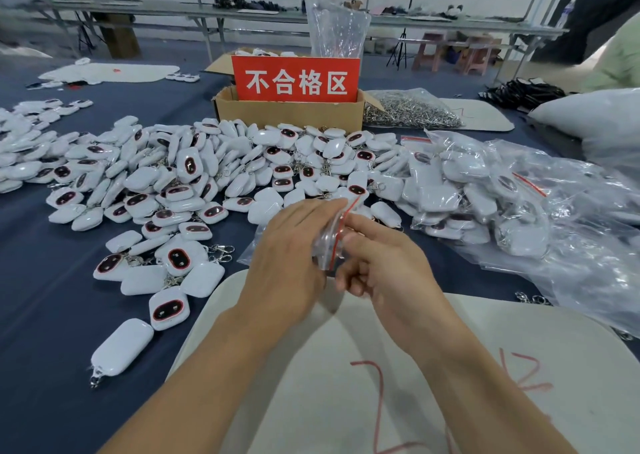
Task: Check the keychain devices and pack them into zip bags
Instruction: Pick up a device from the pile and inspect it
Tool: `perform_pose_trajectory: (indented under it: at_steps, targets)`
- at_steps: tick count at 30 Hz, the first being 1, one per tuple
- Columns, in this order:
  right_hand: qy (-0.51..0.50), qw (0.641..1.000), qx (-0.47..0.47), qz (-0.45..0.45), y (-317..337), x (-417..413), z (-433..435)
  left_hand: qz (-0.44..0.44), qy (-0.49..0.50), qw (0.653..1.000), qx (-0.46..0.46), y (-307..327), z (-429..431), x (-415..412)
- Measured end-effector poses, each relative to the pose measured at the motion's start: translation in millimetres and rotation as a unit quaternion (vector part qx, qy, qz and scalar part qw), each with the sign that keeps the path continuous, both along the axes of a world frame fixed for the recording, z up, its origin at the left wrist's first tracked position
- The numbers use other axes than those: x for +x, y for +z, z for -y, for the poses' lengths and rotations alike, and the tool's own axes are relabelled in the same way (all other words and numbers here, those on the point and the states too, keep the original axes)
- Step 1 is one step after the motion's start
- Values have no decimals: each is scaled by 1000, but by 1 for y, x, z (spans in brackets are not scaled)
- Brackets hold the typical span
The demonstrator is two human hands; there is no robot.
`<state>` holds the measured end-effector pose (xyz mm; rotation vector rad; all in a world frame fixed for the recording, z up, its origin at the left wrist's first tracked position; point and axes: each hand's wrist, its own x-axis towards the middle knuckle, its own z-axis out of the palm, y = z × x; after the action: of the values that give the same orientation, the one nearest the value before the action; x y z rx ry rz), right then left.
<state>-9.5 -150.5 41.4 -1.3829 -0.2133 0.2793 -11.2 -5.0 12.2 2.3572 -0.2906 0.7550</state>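
Zip bag (330,237), clear crinkled plastic

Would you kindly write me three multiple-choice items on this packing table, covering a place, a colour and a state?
1. Where does the cardboard box stand?
A. behind the pile of loose devices
B. on the white mat
C. under the table

2. What colour is the sign on the box?
A. blue
B. red
C. green

3. What do the left hand and right hand hold?
A. nothing
B. a metal ring
C. a small zip bag

Answers: 1 A, the pile lies before it; 2 B, red with white characters; 3 C, both hands pinch the clear red-striped bag.
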Motion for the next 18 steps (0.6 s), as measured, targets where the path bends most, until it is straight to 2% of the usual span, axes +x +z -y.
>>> perform_pose_trajectory:
  at_steps: [2, 5, 6, 8, 10, 12, 14, 15, 16, 18]
  targets:
    - [1, 999, -20, 36, -1, 2, 2, 0, 23, 1000, -20, 0, -2, 0]
    - [-164, 984, -19, 62, -1, 9, 14, -22, 45, 991, -125, 6, -5, 1]
    - [-216, 973, -46, 69, -2, 12, 20, -33, 53, 983, -171, 8, -6, 3]
    - [-271, 940, -177, 108, -8, 22, 30, -29, 51, 960, -276, 14, -12, 5]
    - [-228, 908, -310, 164, -14, 29, 31, 12, 57, 926, -372, 20, -18, 7]
    - [-116, 884, -413, 185, -21, 30, 23, 60, 90, 876, -470, 28, -30, 9]
    - [-20, 833, -510, 212, -27, 28, 15, 94, 105, 818, -558, 37, -44, 11]
    - [2, 807, -541, 236, -30, 27, 13, 111, 115, 802, -576, 41, -51, 10]
    - [-1, 799, -547, 250, -33, 27, 13, 132, 133, 800, -570, 46, -56, 9]
    - [-55, 830, -504, 232, -31, 27, 14, 186, 174, 831, -495, 49, -59, 3]
